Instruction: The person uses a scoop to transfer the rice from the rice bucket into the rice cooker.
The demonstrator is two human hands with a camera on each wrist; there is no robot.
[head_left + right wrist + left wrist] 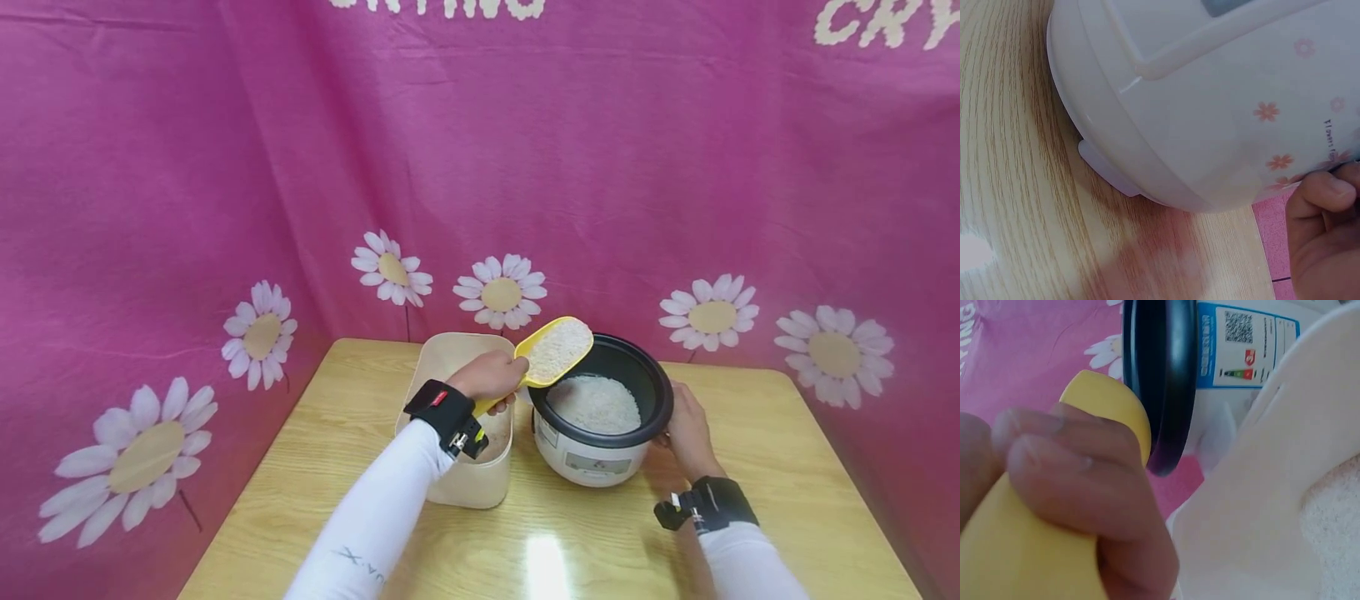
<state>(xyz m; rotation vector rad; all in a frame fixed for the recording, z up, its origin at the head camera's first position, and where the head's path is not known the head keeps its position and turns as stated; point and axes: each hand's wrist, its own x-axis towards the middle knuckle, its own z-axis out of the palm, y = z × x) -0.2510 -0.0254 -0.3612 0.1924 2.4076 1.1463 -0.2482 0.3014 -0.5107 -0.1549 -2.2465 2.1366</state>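
My left hand [487, 377] grips the handle of a yellow scoop [531, 343] heaped with rice [559, 350]. The scoop is over the left part of the rim of a white rice cooker [555, 450]. Inside the cooker's black inner pot [637, 367] lies more white rice [600, 406]. At the cooker's right side, my right hand [688, 425] holds on just below the rim; the right wrist view shows curled fingers [1316, 197] against the flowered wall, with part of the hand cut off by the frame.
A cream bin [472, 490] stands left of the cooker, beneath my left wrist, with rice [1338, 519] inside. Both stand on a wooden table [300, 467]. Pink cloth [570, 167] with daisies hangs behind and along the sides.
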